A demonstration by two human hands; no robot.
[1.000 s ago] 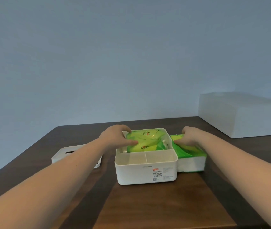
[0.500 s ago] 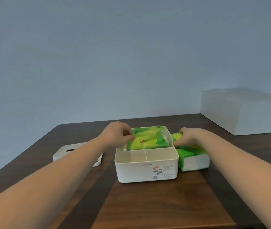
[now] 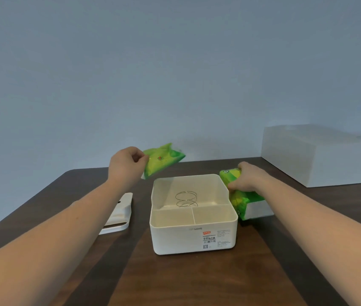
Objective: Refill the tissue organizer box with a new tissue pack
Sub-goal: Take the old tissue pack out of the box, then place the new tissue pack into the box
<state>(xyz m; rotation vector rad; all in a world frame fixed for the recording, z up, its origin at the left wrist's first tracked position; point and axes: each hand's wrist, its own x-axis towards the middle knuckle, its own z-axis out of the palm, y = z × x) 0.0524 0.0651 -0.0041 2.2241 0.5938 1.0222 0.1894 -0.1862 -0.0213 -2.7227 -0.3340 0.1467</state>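
Now the white organizer box stands open at the middle of the dark wooden table, and its large rear compartment holds only a wire spring; half a second earlier a flattened green wrapper filled that space. The two small front compartments are bare. The left hand has lifted that limp green wrapper clear of the box and holds it in the air above the far left corner, thumb and fingers pinched on its near edge. The right hand grips the new tissue pack, fingers curled over its green top; the pack lies on the table touching the box's right wall, slightly tilted, much as it did before. The white lid rests on the table to the left of the box, near it but apart. A large white box sits at the far right.
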